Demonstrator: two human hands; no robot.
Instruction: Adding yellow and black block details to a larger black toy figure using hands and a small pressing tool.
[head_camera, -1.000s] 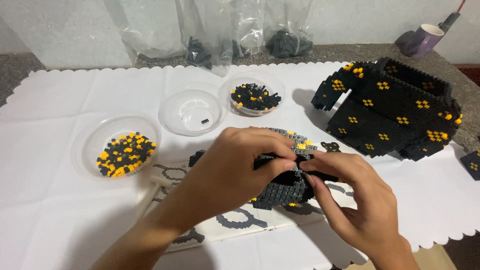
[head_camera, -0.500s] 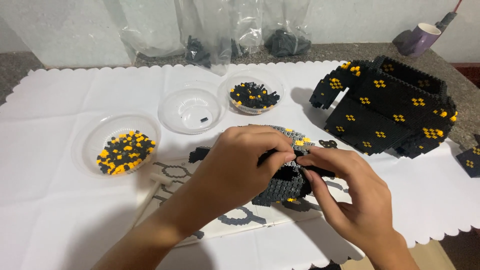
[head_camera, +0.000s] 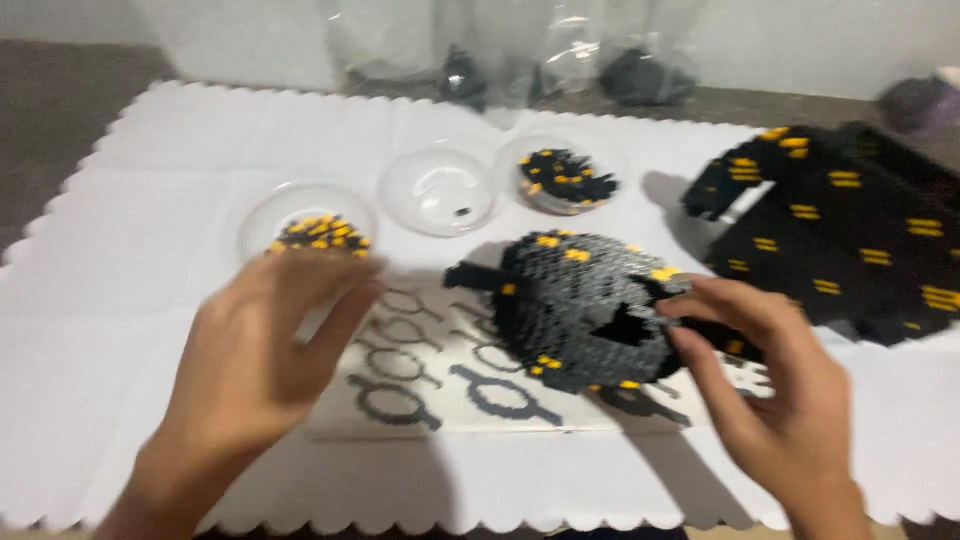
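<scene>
A dark grey and black brick model (head_camera: 580, 305) with yellow studs rests on an instruction sheet (head_camera: 440, 385). My right hand (head_camera: 770, 390) grips its right edge with thumb and fingers. My left hand (head_camera: 265, 345) hovers apart from it to the left, fingers loosely spread and holding nothing, just below a clear dish of yellow and black pieces (head_camera: 310, 228). The frame is blurred by motion.
A white scalloped mat (head_camera: 130, 300) covers the table. An almost empty clear dish (head_camera: 440, 190) and a dish of black and yellow pieces (head_camera: 562, 175) sit behind. A large black brick build (head_camera: 840, 235) stands at right. Plastic bags (head_camera: 520, 55) line the back.
My left hand has let go of the grey model and drawn away to the left. The right hand still holds it. The camera view has shifted and blurred.
</scene>
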